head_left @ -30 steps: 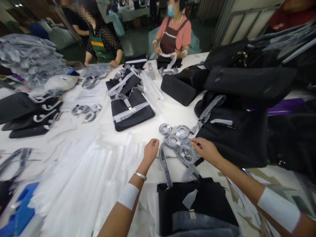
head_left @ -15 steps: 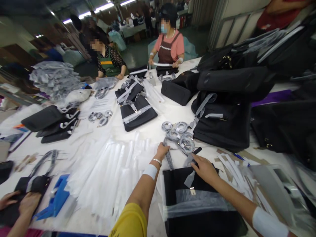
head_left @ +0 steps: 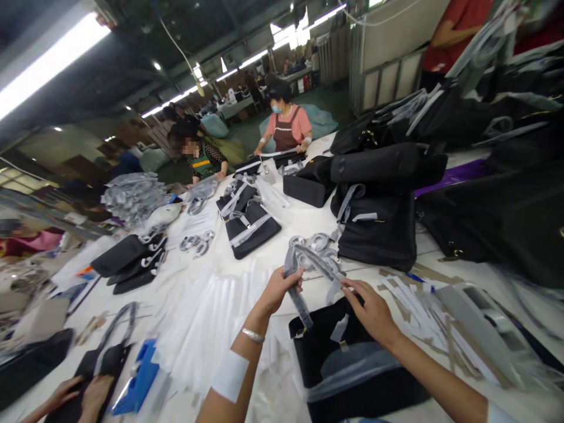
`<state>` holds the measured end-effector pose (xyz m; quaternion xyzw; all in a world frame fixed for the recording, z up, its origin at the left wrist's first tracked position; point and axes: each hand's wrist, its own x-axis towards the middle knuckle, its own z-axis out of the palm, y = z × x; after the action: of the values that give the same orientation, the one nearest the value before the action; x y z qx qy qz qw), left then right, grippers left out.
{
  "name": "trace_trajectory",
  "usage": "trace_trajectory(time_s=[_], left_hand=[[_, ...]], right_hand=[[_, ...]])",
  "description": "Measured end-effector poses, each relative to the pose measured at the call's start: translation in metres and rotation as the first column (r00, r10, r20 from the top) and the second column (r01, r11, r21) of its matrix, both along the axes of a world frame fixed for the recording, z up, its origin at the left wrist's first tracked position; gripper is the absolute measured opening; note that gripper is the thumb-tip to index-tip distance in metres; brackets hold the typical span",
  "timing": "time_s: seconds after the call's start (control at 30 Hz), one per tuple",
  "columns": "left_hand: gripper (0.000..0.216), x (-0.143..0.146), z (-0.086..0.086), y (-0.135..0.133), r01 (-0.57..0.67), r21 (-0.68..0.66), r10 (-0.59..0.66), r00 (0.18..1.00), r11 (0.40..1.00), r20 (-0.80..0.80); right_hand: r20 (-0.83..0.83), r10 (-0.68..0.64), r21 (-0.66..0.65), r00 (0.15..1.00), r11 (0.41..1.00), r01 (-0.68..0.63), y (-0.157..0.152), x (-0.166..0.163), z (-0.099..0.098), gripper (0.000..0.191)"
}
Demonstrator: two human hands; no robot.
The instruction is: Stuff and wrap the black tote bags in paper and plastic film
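Observation:
A black handbag lies in front of me with a clear plastic strip across its front. Its handle, wrapped in clear film, is raised in an arch above the bag's top edge. My left hand is closed round the left side of this handle. At the handle's right side, my right hand pinches the wrapped strap between thumb and fingers. A small film-covered tab hangs over the bag's front near a metal clasp. Just behind the handle lie several coiled straps, partly hidden by it.
Flat white plastic sleeves spread to the left, beside a blue tape dispenser. A co-worker's hands rest on another bag at lower left. Black bags are piled at right, near white strips. Two people work across the table.
Both hands have lifted the wrapped handle, which now arches above the bag. The camera view has tilted up, showing more of the ceiling and room.

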<state>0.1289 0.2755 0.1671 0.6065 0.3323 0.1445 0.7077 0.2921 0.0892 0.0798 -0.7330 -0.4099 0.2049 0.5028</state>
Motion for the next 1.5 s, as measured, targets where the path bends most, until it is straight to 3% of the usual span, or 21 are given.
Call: trace_trajectory(time_s=[0.1,0.2,0.27,0.37,0.43,0.5,0.57,0.6,0.67,0.73,0.8,0.87,0.97,1.07,1.17,1.23,1.4,1.5], left_hand=[[0.041,-0.001,0.027,-0.014,0.163,0.133,-0.154,0.985,0.977,-0.077],[0.043,-0.001,0.042,-0.028,0.322,0.294,-0.272,0.942,0.900,-0.196],[0.038,-0.004,0.048,-0.039,0.373,0.427,-0.281,0.922,0.824,-0.265],[0.029,-0.012,0.052,-0.054,0.423,0.583,-0.290,0.905,0.694,-0.312],[0.028,-0.019,0.053,-0.060,0.429,0.612,-0.323,0.903,0.664,-0.283],[0.035,-0.025,0.053,-0.062,0.444,0.494,-0.404,0.894,0.748,-0.193],[0.048,-0.029,0.052,-0.060,0.473,0.200,-0.477,0.878,0.858,-0.030],[0.055,-0.030,0.050,-0.057,0.475,0.037,-0.476,0.877,0.879,0.058],[0.060,-0.031,0.047,-0.050,0.416,-0.186,-0.387,0.906,0.890,0.174],[0.056,-0.030,0.043,-0.040,0.301,-0.238,-0.258,0.946,0.923,0.197],[0.049,-0.029,0.040,-0.030,0.214,-0.152,-0.187,0.967,0.965,0.175],[0.044,-0.029,0.040,-0.020,0.210,0.055,-0.215,0.971,0.976,0.107],[0.046,-0.031,0.044,-0.010,0.357,0.335,-0.337,0.934,0.872,-0.118],[0.052,-0.030,0.051,-0.007,0.490,0.394,-0.402,0.869,0.777,-0.288],[0.053,-0.023,0.057,-0.006,0.470,0.509,-0.357,0.882,0.722,-0.308],[0.042,-0.018,0.059,-0.003,0.461,0.554,-0.344,0.887,0.693,-0.307],[0.022,-0.014,0.062,0.012,0.561,0.435,-0.428,0.825,0.705,-0.370],[0.022,-0.020,0.061,0.017,0.504,0.532,-0.376,0.863,0.680,-0.337]], right_hand=[[-0.413,0.176,0.019,0.893,0.983,-0.184,0.006,-0.017,0.047,0.046],[-0.595,0.254,0.118,0.762,0.966,-0.230,0.018,-0.029,0.082,0.056],[-0.584,0.200,0.123,0.787,0.980,-0.157,0.024,-0.033,0.098,0.058],[-0.434,0.056,0.039,0.899,0.998,-0.043,0.030,-0.033,0.112,0.055],[-0.319,-0.003,-0.012,0.948,1.000,-0.001,0.031,-0.033,0.120,0.051],[-0.281,-0.042,-0.006,0.959,0.999,0.042,0.031,-0.035,0.129,0.047],[-0.354,-0.056,0.065,0.934,0.994,0.085,0.030,-0.041,0.140,0.042],[-0.428,-0.046,0.108,0.903,0.989,0.101,0.028,-0.045,0.146,0.039],[-0.595,0.001,0.183,0.804,0.974,0.135,0.024,-0.052,0.158,0.035],[-0.703,0.040,0.224,0.710,0.960,0.168,0.017,-0.059,0.168,0.032],[-0.729,0.052,0.240,0.683,0.953,0.184,0.009,-0.065,0.174,0.029],[-0.712,0.044,0.241,0.701,0.953,0.185,0.000,-0.070,0.177,0.028],[-0.688,0.028,0.222,0.725,0.959,0.174,-0.010,-0.077,0.179,0.030],[-0.691,0.036,0.224,0.722,0.960,0.167,-0.016,-0.081,0.180,0.032],[-0.693,0.025,0.237,0.721,0.952,0.195,-0.023,-0.080,0.180,0.033],[-0.690,0.004,0.239,0.724,0.945,0.223,-0.030,-0.077,0.179,0.033],[-0.678,-0.065,0.230,0.732,0.927,0.295,-0.058,-0.069,0.173,0.033],[-0.683,-0.079,0.218,0.726,0.927,0.306,-0.074,-0.066,0.170,0.033]])
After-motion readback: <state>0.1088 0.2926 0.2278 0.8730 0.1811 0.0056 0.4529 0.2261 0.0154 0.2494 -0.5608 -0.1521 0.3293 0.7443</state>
